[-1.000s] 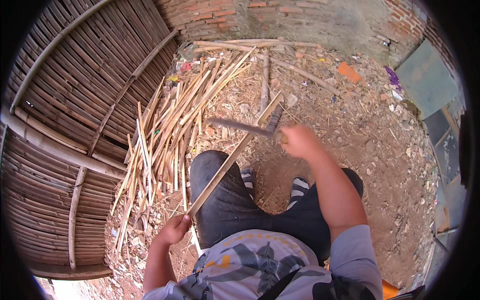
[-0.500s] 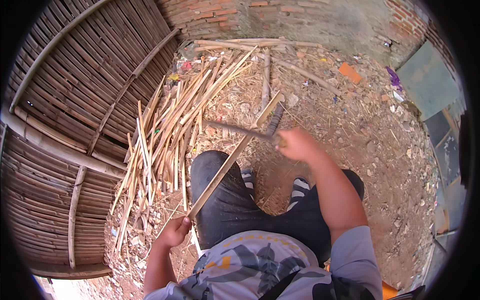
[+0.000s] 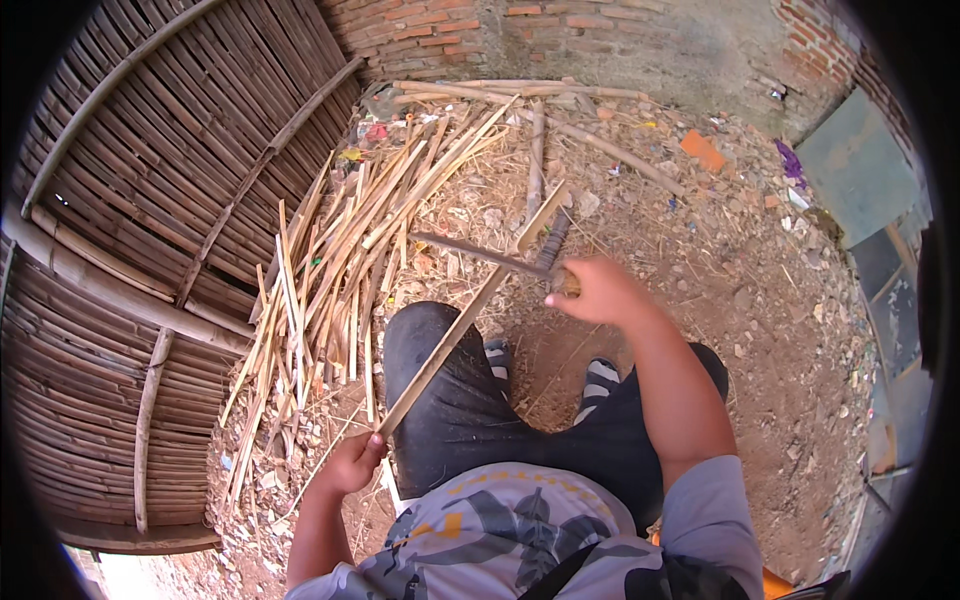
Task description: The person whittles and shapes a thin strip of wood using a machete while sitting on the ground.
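Note:
My left hand [image 3: 357, 463] is closed on the near end of a long split bamboo strip [image 3: 440, 357]. The strip slants up and to the right across my left thigh, with its far end beyond my feet. In front of my right knee, my right hand [image 3: 597, 291] grips the handle of a machete [image 3: 485, 255]. Its dark blade points left and crosses the strip near the far end, seeming to touch it. Beneath that end of the strip lies a dark ridged bar-like piece [image 3: 552, 240] on the ground.
Many split bamboo strips [image 3: 350, 240] lie heaped to my left. A bamboo slat wall [image 3: 170, 130] stands beyond them, a brick wall [image 3: 560, 35] ahead. Bamboo poles [image 3: 610, 150] lie before it. A grey-green panel [image 3: 858, 165] leans at the right, and an orange tile piece [image 3: 702, 150] lies on the littered ground.
The blade, blurred half a second ago, now shows sharply at almost the same place. My left hand and the bamboo strip have barely moved.

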The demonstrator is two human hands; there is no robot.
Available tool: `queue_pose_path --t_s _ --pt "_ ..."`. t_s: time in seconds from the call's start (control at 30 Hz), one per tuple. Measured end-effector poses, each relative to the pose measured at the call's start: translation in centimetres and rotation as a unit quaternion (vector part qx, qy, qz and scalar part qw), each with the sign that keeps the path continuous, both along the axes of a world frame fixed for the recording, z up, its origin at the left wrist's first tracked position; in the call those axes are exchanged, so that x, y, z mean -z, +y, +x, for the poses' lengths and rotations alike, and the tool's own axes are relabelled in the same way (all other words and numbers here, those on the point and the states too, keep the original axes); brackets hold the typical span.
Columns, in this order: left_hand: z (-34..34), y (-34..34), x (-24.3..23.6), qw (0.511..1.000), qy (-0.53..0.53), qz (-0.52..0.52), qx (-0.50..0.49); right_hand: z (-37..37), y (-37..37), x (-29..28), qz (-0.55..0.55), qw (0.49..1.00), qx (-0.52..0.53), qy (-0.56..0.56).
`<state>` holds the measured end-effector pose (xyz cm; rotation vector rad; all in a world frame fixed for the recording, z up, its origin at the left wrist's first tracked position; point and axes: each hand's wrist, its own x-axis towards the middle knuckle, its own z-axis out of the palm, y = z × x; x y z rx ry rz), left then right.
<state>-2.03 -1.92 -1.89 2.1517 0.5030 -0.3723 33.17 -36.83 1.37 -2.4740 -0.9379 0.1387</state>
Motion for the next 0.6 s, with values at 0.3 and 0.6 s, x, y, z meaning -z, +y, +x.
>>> queue_pose_path --t_s 0.3,0.6 --pt "-0.1 0.4 -0.1 0.999 0.023 -0.023 -0.003 -1.3 2.3 0.3 -0.017 0.994 -0.111 0.009" --pt "0.6 -0.1 -0.3 1.000 0.011 -0.023 0.010 -1.1 0.9 -0.2 -0.032 0.998 -0.036 -0.041"
